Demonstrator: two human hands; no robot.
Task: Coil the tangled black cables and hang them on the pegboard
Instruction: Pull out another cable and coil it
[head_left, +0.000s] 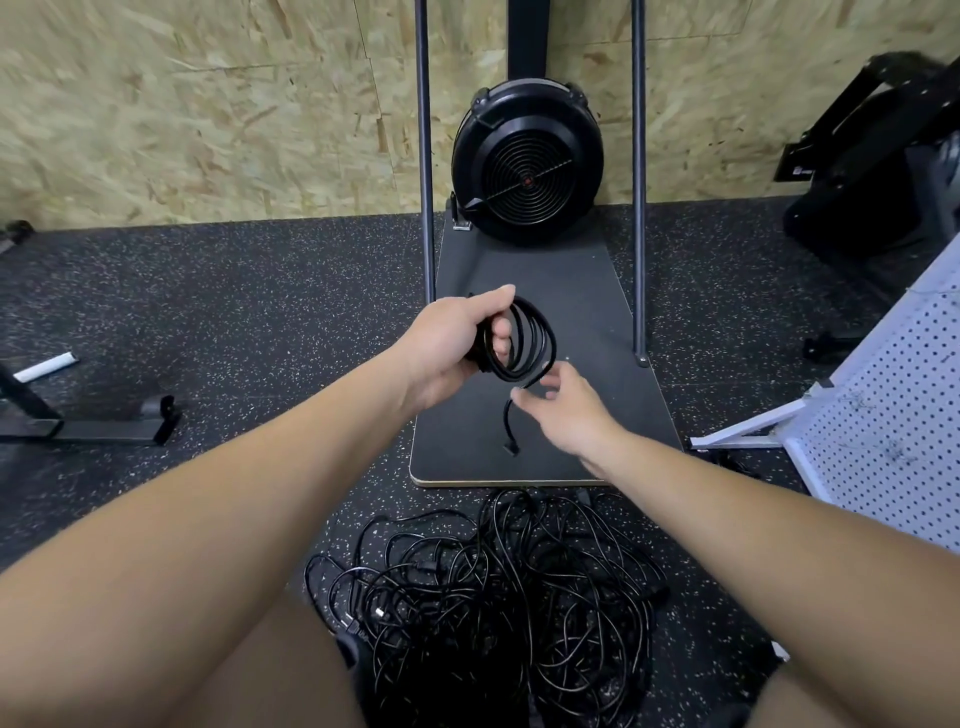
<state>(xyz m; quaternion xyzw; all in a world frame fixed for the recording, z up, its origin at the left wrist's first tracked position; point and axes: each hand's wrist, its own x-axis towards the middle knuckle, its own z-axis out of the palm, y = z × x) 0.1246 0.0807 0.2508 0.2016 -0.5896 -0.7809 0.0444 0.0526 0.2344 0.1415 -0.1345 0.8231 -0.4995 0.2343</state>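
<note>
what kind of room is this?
Likely a gym or workout space: speckled rubber floor, a fan-wheel machine on a platform, OSB wall. A white pegboard leans at right.

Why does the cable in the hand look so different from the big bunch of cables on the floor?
The coiled cable is wound in neat round loops; the cable pile is a loose tangle with no shape. The coiled cable is held up in the left hand, with its plug end dangling by the right hand; the pile lies on the floor between the knees. The coil is small and the pile spreads much wider. Both are thin black cable.
</note>
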